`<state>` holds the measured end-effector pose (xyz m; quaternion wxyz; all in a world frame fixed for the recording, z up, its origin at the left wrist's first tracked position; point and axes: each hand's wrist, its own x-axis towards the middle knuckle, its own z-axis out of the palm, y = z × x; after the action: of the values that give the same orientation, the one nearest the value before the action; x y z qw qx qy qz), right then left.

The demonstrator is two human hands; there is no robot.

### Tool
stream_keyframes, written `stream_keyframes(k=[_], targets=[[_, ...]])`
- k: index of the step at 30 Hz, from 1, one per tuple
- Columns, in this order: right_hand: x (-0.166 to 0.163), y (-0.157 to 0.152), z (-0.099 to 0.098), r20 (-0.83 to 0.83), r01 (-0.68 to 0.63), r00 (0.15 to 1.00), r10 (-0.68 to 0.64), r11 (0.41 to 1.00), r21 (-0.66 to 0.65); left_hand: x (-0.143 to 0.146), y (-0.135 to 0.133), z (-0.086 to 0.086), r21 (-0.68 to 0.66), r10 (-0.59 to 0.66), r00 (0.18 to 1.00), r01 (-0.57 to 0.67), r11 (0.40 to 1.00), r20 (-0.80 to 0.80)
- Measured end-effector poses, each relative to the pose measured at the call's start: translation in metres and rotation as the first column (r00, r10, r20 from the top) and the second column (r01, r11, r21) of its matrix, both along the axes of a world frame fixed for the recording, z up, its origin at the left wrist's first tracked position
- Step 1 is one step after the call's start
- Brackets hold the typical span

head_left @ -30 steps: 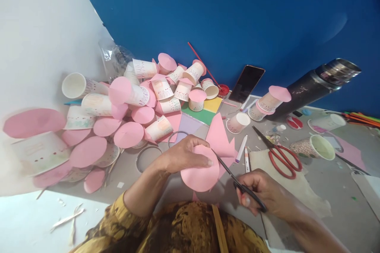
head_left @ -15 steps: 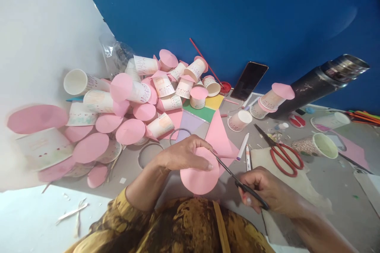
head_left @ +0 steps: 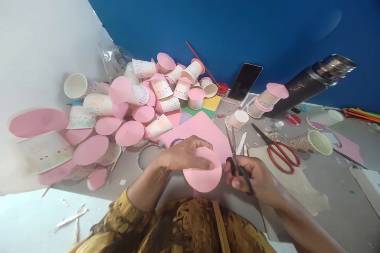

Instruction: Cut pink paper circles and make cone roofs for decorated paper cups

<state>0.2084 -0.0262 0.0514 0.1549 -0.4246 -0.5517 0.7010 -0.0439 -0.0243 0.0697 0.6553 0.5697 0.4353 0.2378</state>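
My left hand [head_left: 188, 154] pinches a round pink paper disc [head_left: 203, 180] by its upper part, thumb on top, near my body. To its right, my right hand [head_left: 252, 174] grips black-handled scissors [head_left: 237, 164] with the blades pointing up and slightly parted, apart from the disc. Behind both hands lies a larger sheet of pink paper [head_left: 204, 126]. A ring-shaped roll of tape [head_left: 148, 157] rests left of my left wrist. Beyond my right hand are red-handled scissors [head_left: 283, 158] and a white marker [head_left: 241, 142].
Paper cups with pink paper tops [head_left: 130, 132] are heaped at the left. Along the blue wall [head_left: 208, 16] stand a phone [head_left: 246, 82], a small red pot [head_left: 222, 88] and a leaning black flask [head_left: 308, 83]. A patterned cup [head_left: 310, 143] lies at right.
The scissors have come away from the disc's edge and turned upward in my right hand. The pink sheet behind now lies spread out wider. My left hand still holds the disc.
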Motion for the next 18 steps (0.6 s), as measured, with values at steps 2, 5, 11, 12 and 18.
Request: stream_keyframes(k=[2, 5, 11, 12, 18], targets=[[-0.010, 0.001, -0.003, -0.006, 0.049, 0.999, -0.049, 0.998, 0.041, 0.002, -0.001, -0.001, -0.016, 0.008, 1.000, -0.008, 1.000, 0.005], [-0.022, 0.004, -0.005, 0.016, 0.112, 0.993, -0.114, 0.986, 0.121, 0.007, -0.002, -0.006, -0.048, 0.093, 0.991, -0.088, 0.995, 0.100], [-0.036, 0.011, -0.010, -0.017, 0.405, 0.911, -0.413, 0.883, 0.239, 0.021, 0.000, -0.021, -0.214, 0.486, 0.789, -0.436, 0.874, 0.376], [-0.038, 0.012, -0.011, -0.029, 0.419, 0.905, -0.424, 0.878, 0.230, 0.024, 0.001, -0.022, -0.238, 0.529, 0.747, -0.472, 0.849, 0.404], [-0.033, 0.013, -0.020, -0.169, 0.129, 0.980, -0.108, 0.985, 0.118, 0.021, 0.003, -0.016, -0.359, 0.644, 0.656, -0.535, 0.765, 0.395]])
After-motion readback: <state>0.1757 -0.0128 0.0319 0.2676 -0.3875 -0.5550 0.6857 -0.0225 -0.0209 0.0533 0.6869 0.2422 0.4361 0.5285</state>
